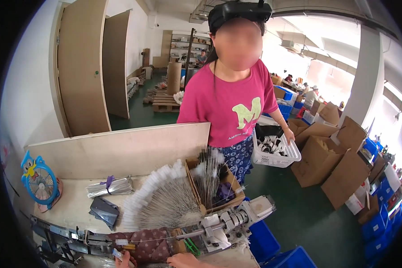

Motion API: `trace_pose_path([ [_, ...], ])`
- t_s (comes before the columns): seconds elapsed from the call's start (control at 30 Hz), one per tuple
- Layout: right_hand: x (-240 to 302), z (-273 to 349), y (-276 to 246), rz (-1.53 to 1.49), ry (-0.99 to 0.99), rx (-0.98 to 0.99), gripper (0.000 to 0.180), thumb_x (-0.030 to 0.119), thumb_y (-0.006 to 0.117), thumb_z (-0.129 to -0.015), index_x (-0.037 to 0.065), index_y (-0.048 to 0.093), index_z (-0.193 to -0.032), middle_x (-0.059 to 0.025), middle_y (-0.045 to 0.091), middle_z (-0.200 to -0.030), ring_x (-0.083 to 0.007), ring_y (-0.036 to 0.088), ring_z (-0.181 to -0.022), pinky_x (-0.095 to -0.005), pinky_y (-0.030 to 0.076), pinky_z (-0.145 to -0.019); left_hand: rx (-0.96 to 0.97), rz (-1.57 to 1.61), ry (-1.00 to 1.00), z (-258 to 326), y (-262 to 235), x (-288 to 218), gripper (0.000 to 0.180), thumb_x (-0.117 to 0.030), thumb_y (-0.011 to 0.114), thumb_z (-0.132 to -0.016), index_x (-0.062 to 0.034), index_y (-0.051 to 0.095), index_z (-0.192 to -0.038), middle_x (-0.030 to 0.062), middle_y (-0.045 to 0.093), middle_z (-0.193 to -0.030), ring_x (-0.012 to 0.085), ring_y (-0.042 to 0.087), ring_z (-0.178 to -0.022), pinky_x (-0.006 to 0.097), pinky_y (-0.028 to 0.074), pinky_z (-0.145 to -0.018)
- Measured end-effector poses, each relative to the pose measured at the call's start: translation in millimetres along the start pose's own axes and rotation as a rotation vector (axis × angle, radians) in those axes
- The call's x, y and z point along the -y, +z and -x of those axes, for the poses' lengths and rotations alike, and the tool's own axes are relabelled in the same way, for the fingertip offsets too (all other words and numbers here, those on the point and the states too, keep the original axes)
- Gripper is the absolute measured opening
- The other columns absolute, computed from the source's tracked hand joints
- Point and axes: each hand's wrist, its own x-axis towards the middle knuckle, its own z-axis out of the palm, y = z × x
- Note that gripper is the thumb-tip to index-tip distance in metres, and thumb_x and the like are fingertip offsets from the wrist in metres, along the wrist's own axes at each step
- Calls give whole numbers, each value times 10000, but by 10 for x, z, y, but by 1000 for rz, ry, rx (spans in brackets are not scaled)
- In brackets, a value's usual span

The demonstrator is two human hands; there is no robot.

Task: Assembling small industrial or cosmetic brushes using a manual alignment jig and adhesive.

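At the lower edge, my left hand (pixel 126 261) pinches a small whitish piece (pixel 117 254), with the fingers closed. My right hand (pixel 183 260) is to its right, fingers drawn together beside a brown dotted cloth pad (pixel 149 245); whatever they hold is hidden. Across the pad runs a thin wire with a white tip (pixel 121 241), near a yellow piece (pixel 129 246). Just beyond lies a metal machine (pixel 225 225) with a rod and clamps. A wide fan of thin wires with white bristled ends (pixel 165 196) spreads on the table behind it.
A cardboard box (pixel 201 190) holds more wires. A tied wire bundle (pixel 109 186), dark flat packets (pixel 105 212) and a blue toy-shaped fan (pixel 41 183) stand left. Across the table, a person (pixel 232 98) in pink holds a white basket (pixel 277 154). Blue bins (pixel 263 236) stand right.
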Motion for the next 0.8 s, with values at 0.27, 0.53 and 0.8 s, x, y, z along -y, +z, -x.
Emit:
trace_pose_path([
  [0.27,-22,-15,40,32,-13,17,174,156,529,-757,35,651,-779,-152,645,-742,-313,630,-700,-424,485,-612,-14,22,-22,34,14,-38,129,-182,642,-852,-126,537,-801,-40,474,-623,60,385,-487,220,302,-441],
  [0.53,-7,73,58,20,-65,-77,147,159,549,-743,49,646,-747,-157,637,-719,-316,626,-693,-425,480,-594,-36,4,1,42,-38,52,125,-175,634,-854,-127,534,-794,-39,464,-617,63,388,-494,216,298,-444],
  [0.8,-94,-44,0,172,31,140,152,206,515,-803,100,612,-855,-149,631,-803,-358,608,-808,-476,480,-650,272,892,-462,80,0,-622,265,-335,584,-831,-82,597,-910,-65,461,-553,47,445,-497,220,394,-510],
])
